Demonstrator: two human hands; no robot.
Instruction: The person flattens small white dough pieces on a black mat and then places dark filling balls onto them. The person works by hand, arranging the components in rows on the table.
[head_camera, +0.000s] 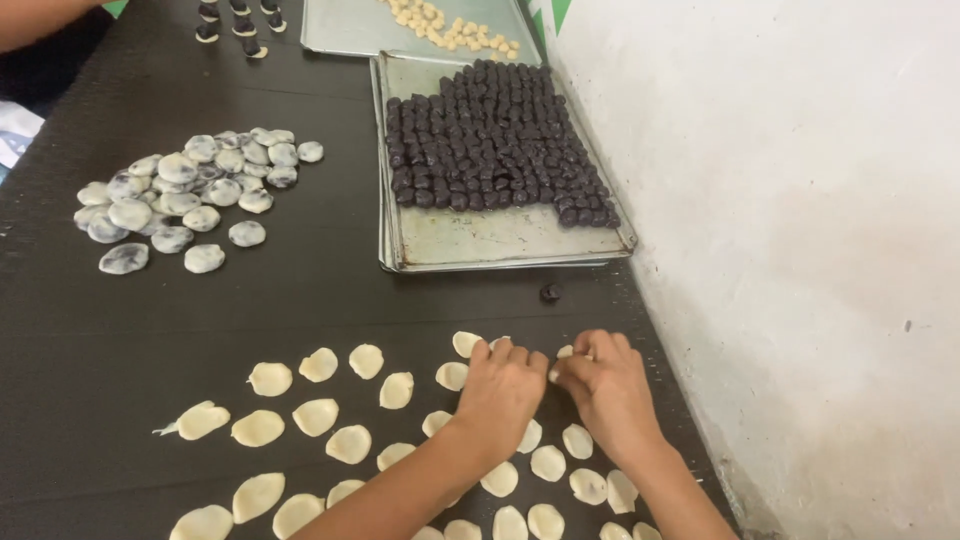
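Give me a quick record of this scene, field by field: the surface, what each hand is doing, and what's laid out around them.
surface: dark table
left hand: resting on pale dough discs
right hand: pinching a small pale dough piece
near tray: rows of dark filling balls
far tray: small pale pieces
left side: pile of wrapped pale balls
loose: one dark ball

Pale cream dough discs (316, 416) lie left of the fingers (500, 355). Beyond them: dark purple-black balls (495, 135), grey metal tray (480, 240), black table (300, 290).

Tray (480, 245) behind dough discs (316, 416) (wrapped balls (185, 195) left).
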